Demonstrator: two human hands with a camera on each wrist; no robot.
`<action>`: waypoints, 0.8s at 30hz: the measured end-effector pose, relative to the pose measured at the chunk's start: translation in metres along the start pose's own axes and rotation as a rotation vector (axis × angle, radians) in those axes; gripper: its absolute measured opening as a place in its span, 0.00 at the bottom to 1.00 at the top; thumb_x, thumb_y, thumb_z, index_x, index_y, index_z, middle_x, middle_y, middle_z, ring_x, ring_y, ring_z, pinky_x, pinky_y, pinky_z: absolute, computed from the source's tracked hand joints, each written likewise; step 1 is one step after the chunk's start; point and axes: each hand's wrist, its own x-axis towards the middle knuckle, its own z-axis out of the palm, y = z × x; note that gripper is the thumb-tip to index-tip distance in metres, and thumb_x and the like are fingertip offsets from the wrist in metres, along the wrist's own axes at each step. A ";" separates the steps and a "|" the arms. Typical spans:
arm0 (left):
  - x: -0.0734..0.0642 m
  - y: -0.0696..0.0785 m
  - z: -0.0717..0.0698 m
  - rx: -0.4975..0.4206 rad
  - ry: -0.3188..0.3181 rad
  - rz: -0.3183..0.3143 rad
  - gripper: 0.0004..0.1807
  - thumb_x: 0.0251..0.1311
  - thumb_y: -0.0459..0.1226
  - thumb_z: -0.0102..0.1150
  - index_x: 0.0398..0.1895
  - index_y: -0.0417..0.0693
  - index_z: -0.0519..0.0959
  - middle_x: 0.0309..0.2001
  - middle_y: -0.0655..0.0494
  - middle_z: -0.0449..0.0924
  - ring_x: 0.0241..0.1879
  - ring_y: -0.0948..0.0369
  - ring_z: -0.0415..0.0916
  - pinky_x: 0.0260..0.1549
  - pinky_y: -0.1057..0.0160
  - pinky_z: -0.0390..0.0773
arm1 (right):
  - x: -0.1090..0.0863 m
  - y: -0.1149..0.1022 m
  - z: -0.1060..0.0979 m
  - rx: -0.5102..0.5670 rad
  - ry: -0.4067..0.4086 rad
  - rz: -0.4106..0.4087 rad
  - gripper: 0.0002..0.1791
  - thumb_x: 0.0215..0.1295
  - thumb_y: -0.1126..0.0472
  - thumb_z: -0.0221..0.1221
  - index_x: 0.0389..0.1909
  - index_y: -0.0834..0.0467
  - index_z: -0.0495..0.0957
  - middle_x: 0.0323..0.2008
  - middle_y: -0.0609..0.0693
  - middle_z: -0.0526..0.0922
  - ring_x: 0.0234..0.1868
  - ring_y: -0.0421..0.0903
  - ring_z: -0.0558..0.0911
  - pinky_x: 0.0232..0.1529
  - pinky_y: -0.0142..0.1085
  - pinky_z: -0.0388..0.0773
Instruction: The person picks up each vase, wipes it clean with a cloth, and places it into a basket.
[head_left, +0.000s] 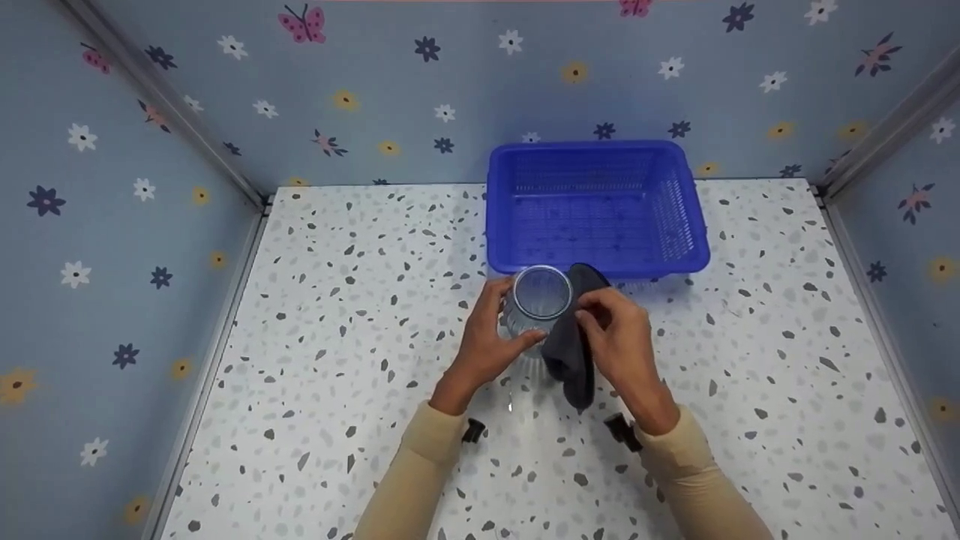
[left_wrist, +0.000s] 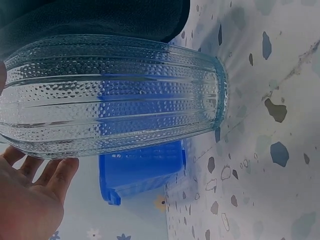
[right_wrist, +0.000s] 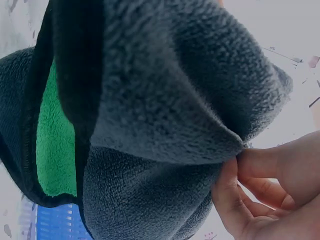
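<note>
From afar I see the left hand (head_left: 484, 345) with fingers clamped around the glass jar (left_wrist: 120, 97), while the right hand (head_left: 622, 337) pinches the grey cloth (head_left: 568, 349) beside it.

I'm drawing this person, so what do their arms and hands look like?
Both arms wear plain beige sleeves, the left sleeve and the right sleeve, reaching to the wrists. The left hand and right hand are bare, with no gloves or rings that I can see. A small black piece sticks out by each cuff.
</note>
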 end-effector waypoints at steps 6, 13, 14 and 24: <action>-0.001 0.001 0.000 -0.002 -0.010 -0.018 0.44 0.57 0.44 0.81 0.74 0.45 0.68 0.67 0.49 0.72 0.66 0.55 0.72 0.62 0.49 0.76 | -0.001 0.001 0.000 -0.023 -0.009 -0.018 0.05 0.65 0.77 0.67 0.39 0.67 0.86 0.35 0.59 0.86 0.32 0.49 0.83 0.33 0.34 0.78; 0.000 0.001 0.001 -0.003 -0.022 -0.032 0.44 0.58 0.44 0.80 0.75 0.44 0.67 0.68 0.49 0.71 0.66 0.55 0.72 0.63 0.49 0.76 | -0.007 0.011 0.000 -0.041 -0.015 -0.022 0.05 0.66 0.79 0.65 0.39 0.69 0.84 0.35 0.62 0.85 0.33 0.52 0.83 0.35 0.38 0.80; 0.000 0.001 0.001 -0.004 -0.021 -0.031 0.44 0.58 0.44 0.80 0.75 0.44 0.67 0.68 0.48 0.71 0.67 0.55 0.71 0.64 0.49 0.76 | -0.008 0.014 0.001 -0.042 -0.014 -0.019 0.05 0.65 0.79 0.65 0.38 0.69 0.84 0.35 0.62 0.85 0.33 0.52 0.83 0.35 0.38 0.80; 0.000 0.000 0.000 -0.008 -0.029 -0.033 0.44 0.58 0.45 0.79 0.74 0.43 0.67 0.68 0.47 0.71 0.67 0.54 0.71 0.63 0.49 0.76 | -0.024 0.057 0.027 -0.077 -0.109 0.121 0.07 0.64 0.81 0.64 0.38 0.68 0.83 0.36 0.62 0.86 0.37 0.58 0.85 0.41 0.50 0.81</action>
